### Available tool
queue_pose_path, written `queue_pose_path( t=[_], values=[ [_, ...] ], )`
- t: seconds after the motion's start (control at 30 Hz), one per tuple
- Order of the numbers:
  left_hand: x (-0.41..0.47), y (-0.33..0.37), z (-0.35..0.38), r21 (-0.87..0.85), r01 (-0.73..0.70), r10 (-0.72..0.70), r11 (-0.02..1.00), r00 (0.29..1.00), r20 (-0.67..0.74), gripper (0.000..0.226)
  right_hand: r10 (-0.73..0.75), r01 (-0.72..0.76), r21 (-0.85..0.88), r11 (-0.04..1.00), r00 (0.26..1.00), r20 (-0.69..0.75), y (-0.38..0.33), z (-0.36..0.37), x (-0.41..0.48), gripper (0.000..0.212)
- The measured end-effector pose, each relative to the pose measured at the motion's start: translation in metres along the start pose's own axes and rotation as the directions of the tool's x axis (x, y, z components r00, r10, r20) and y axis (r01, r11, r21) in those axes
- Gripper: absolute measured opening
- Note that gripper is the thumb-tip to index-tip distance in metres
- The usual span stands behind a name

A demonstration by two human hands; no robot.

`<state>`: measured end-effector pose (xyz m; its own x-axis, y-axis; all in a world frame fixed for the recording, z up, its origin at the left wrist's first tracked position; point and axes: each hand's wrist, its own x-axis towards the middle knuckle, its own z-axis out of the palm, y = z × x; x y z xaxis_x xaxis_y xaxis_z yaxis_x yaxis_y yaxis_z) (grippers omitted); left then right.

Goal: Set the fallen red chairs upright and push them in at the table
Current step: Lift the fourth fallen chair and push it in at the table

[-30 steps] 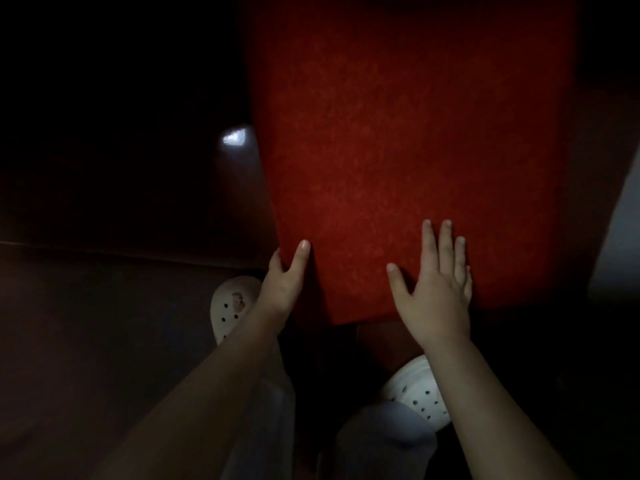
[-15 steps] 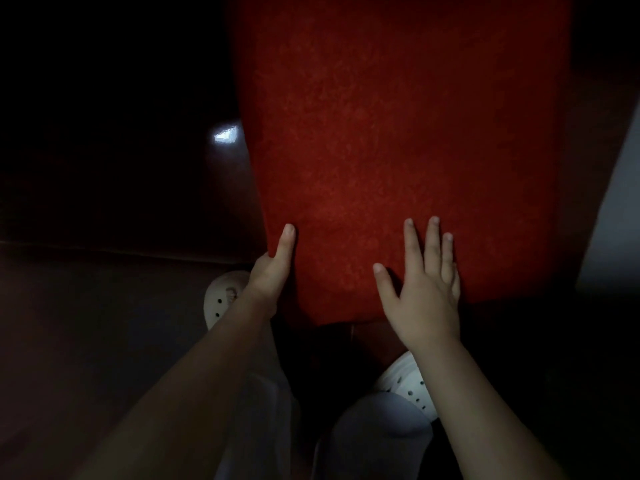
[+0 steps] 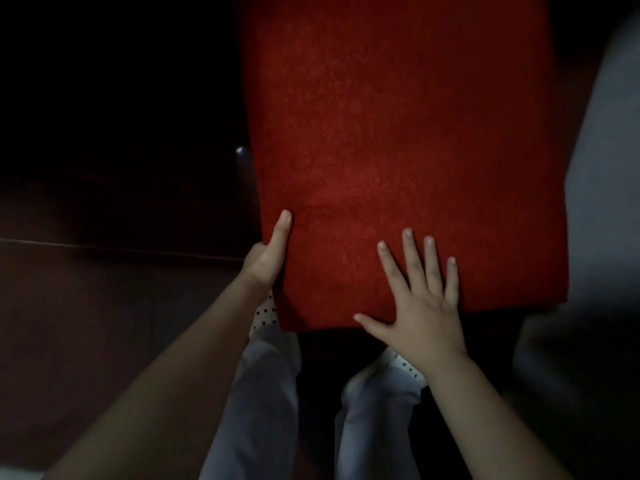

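A red fabric-covered chair back [image 3: 398,150] fills the upper middle of the dim head view, its near edge just in front of my legs. My left hand [image 3: 268,252] holds the chair's left near corner, thumb on top of the fabric and fingers hidden behind the edge. My right hand [image 3: 420,299] lies flat on the red surface near its front edge, fingers straight and spread. No table shows in the dark.
Dark brown floor [image 3: 104,306] stretches to the left, crossed by a thin line. A pale surface [image 3: 606,202] stands along the right edge. My white perforated shoes [image 3: 265,315] and light trousers are below the chair. A small glint [image 3: 239,150] shines left of the chair.
The chair's near edge now reaches lower in the view, over my shoes. My right hand has spread its fingers wider. My left hand keeps its hold on the corner.
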<state>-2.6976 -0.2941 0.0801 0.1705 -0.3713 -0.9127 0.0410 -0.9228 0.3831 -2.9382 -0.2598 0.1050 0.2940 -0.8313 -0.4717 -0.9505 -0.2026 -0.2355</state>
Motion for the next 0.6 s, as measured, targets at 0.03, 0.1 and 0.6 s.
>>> queue_pose_path(
  t=[0.03, 0.1, 0.6],
  values=[
    [-0.010, 0.008, -0.003, 0.008, 0.004, -0.004, 1.000, 1.000, 0.005, 0.117, -0.024, 0.024, -0.038, 0.999, 1.000, -0.003, -0.001, -0.011, -0.005, 0.116],
    [-0.028, 0.024, -0.010, 0.016, 0.001, -0.002, 1.000, 1.000, 0.017, 0.119, -0.076, 0.073, -0.102, 0.992, 0.997, -0.021, 0.000, -0.033, -0.013, 0.126],
    [-0.161, 0.161, -0.054, 0.164, -0.035, 0.023, 0.986, 0.997, 0.074, 0.109, -0.287, 0.159, -0.405, 0.900, 0.917, -0.277, 0.004, -0.210, -0.035, 0.106]
  ],
)
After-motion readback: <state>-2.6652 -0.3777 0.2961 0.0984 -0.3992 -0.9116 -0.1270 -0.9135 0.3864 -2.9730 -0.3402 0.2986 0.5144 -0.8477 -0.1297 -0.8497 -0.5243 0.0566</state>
